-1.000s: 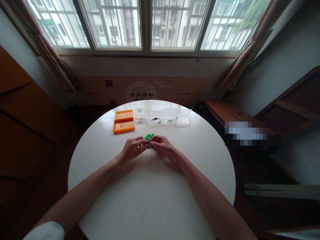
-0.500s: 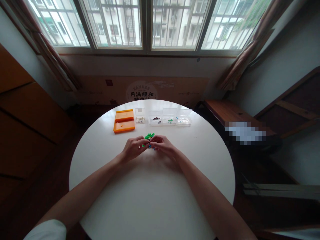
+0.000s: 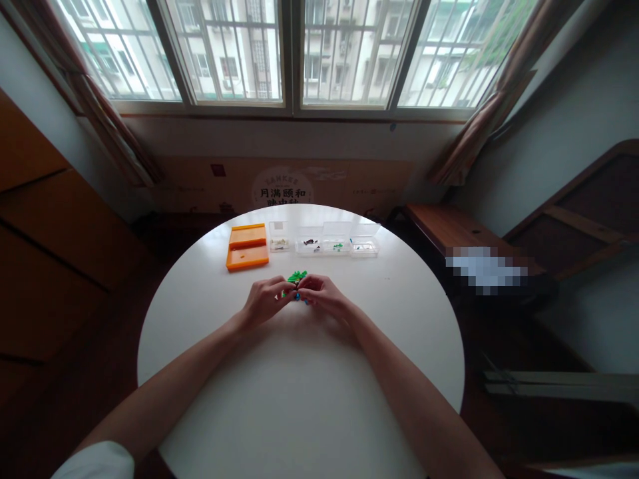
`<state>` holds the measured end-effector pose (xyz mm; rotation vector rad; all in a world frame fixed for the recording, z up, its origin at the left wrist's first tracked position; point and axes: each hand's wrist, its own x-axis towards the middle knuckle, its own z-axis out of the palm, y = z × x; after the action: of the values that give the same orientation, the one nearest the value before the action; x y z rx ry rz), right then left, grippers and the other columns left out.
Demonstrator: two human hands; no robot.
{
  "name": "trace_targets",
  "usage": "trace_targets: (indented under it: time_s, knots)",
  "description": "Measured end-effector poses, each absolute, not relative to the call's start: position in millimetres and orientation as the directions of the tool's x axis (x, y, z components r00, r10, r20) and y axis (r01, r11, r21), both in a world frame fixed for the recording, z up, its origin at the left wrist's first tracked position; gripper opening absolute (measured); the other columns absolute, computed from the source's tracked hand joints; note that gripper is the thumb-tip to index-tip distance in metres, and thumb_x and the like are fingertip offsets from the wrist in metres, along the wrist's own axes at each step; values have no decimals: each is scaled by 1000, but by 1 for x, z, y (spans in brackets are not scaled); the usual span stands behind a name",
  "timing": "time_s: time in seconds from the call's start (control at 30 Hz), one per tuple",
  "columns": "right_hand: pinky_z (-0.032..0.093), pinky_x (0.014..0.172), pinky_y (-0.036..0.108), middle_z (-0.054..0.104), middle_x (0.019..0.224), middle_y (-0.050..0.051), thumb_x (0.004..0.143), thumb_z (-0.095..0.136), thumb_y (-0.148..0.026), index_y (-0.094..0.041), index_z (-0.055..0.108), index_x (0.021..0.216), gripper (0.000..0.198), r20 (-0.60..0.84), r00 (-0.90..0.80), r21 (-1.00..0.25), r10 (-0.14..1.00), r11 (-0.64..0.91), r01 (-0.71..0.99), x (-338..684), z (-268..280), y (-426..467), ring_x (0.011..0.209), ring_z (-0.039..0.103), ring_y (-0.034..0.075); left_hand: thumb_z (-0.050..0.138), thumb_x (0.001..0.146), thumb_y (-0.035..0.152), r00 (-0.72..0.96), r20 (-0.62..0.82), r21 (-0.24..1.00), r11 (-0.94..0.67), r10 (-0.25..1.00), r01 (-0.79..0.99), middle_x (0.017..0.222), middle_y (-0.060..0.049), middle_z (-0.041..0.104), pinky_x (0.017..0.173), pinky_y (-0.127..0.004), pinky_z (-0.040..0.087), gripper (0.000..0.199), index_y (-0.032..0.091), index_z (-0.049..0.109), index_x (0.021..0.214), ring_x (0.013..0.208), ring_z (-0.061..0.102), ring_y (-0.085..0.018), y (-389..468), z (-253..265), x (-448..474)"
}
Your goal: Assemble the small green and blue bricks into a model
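Note:
Between my two hands, over the middle of the white round table (image 3: 294, 386), is a small building-block model (image 3: 297, 276) with bright green pieces on top and blue bits lower down. My left hand (image 3: 267, 298) grips its left side with thumb and fingers. From the right, my right hand (image 3: 322, 293) pinches the model near its middle, fingertips almost meeting those of the left. The fingers cover much of the model's centre, where a dark brown part shows. Whether a separate small piece sits in the right fingertips is too small to tell.
Beyond my hands stand an orange two-part tray (image 3: 248, 261) and several clear lidded boxes, among them one with white bits (image 3: 279, 247), one with dark pieces (image 3: 308, 252) and one with green pieces (image 3: 335, 252). A wooden bench (image 3: 439, 223) is at the right.
The whole view has shifted slightly, so the table sits a little lower. Both hands stay at the model; the right fingertips have moved only slightly, showing a bit more blue.

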<state>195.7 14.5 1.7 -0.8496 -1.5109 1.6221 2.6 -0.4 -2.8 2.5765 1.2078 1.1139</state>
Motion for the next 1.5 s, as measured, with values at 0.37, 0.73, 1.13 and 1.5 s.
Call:
trace_targets:
  time_s: [0.37,0.73,1.13,1.5]
  knots:
    - [36,46,21,59,65,0,64,73,-42,-14,61,81,35,31,-494,-996,869,-17,-92,195,0,16,51,48,8,54,86,29,443,579,352,-700,685,622,74,-2,64,54,-17,43,18,19,69,85,55,57,-7,1,-2,3]
    - [35,50,22,61,68,1,64,74,-41,-14,65,81,33,29,-495,-992,868,-36,-121,196,-1,15,53,49,9,52,87,28,451,582,327,-703,677,632,74,-2,64,52,-17,40,19,19,69,86,54,54,-7,1,-5,2]
    - [33,50,23,60,65,1,65,74,-38,-12,67,80,31,18,-500,-991,866,-49,-121,197,-3,16,52,47,8,55,85,27,429,583,370,-696,689,615,72,-1,63,52,-16,41,16,19,69,84,54,55,-6,-1,0,5]
    - [32,48,22,59,64,0,64,74,-35,-12,67,80,29,15,-494,-991,870,-54,-124,196,-1,16,52,46,8,56,85,27,435,569,392,-695,698,602,80,-2,66,53,-15,43,16,21,69,94,56,56,-6,-2,0,4]
